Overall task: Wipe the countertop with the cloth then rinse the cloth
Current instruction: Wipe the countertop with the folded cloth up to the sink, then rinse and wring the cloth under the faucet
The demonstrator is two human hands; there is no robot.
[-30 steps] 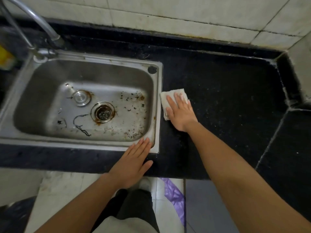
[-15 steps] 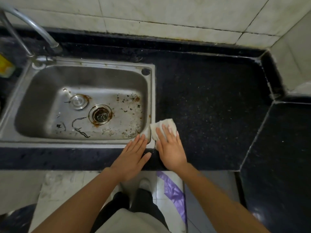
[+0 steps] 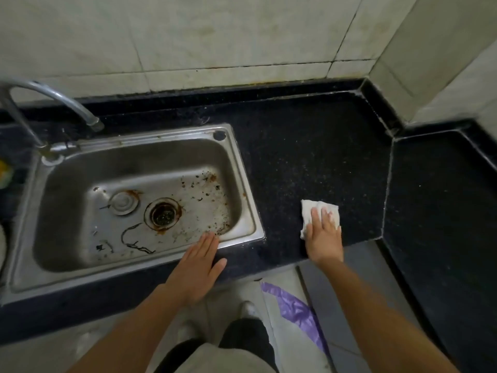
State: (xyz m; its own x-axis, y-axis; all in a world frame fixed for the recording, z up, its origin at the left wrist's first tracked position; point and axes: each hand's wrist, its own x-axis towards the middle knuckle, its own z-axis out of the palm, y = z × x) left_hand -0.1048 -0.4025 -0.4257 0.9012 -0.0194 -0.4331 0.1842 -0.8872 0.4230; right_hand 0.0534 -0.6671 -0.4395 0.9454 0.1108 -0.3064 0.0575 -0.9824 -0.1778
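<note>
1. near the front edge of the dark countertop, to the right of the sink, lies the white cloth, crumpled and about as wide as it is deep, so it has no clear long axis.
2. the right hand lies directly on the cloth, while the left hand is well apart from it, over by the sink.
3. most of the unwiped counter stretches away from the cloth toward the wall. the tap stands at the sink's far left rear, so i judge rinsing means carrying the cloth leftward across the basin.
4. the right hand is flat, its fingers straight and pressing the cloth down rather than curling round it. cloth shows past the fingertips and on the left side.
5. the left hand is flat too, fingers straight and together, fingertips touching the sink's front rim near its right corner. it holds nothing.
</note>
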